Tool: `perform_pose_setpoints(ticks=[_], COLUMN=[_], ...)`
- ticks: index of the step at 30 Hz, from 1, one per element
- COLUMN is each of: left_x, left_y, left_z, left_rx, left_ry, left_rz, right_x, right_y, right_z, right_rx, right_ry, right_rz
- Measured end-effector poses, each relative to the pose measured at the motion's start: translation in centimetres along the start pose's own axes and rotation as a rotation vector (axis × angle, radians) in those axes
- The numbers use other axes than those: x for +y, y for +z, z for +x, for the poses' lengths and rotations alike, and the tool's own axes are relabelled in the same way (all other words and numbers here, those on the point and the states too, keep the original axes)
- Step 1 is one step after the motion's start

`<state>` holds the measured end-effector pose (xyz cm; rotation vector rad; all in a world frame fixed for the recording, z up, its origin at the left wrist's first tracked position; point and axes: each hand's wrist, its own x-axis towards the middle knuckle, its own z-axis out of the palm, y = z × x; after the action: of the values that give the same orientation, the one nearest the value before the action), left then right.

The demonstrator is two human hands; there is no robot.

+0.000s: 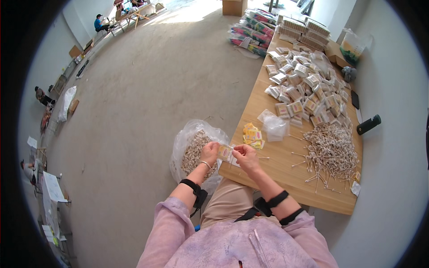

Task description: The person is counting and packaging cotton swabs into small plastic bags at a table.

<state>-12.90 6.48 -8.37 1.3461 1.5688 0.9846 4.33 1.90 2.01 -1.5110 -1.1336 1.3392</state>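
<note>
Small clear packet (pixel 225 152) pinched between fingers of left hand (pixel 209 152) and right hand (pixel 245 156), over counter (pixel 286 167) edge; yellow labels (pixel 253 135) just beyond, swab heap (pixel 331 149) rightward, swab-filled bag (pixel 195 149) on floor.

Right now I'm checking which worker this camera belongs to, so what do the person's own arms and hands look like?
Both arms wear loose pale lilac sleeves pushed up above the elbows. Each forearm carries a black strap band near the elbow, the right with two bands and a black strap trailing off. The left hand has a thin bracelet at the wrist; the right hand is bare, with no glove.
</note>
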Motion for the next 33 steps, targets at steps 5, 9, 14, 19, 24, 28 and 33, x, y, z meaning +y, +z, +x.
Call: perform_pose_setpoints(ticks=[5, 9, 14, 19, 24, 28, 33], left_x=[-0.8, 2.0, 1.4, 2.6, 2.8, 2.7, 2.1], left_y=[-3.6, -1.4, -4.4, -3.6, -4.4, -4.6, -5.0], left_z=[-1.0, -0.9, -3.0, -3.8, -4.7, -5.3, -5.7], left_rx=[0.129, 0.160, 0.217, 0.180, 0.176, 0.187, 0.181], left_ry=[-0.081, -0.006, 0.021, 0.038, 0.011, 0.026, 0.024], left_rz=[0.075, 0.140, 0.082, 0.068, 0.046, 0.040, 0.034], right_x=[-16.3, -23.5, -27.3, -26.4, -24.6, -23.5, -22.2], right_y=[-6.4, -10.2, -8.0, -8.7, -9.4, -9.6, -9.6], right_z=[-9.6, -19.7, -24.2, -24.3, -25.1, -25.1, -25.3], right_rx=[-0.768, -0.711, -0.558, -0.503, -0.483, -0.495, -0.498], right_ry=[-0.337, -0.851, -0.927, -0.923, -0.882, -0.863, -0.856], right_rz=[0.308, 0.752, 0.856, 0.905, 0.956, 0.973, 0.988])
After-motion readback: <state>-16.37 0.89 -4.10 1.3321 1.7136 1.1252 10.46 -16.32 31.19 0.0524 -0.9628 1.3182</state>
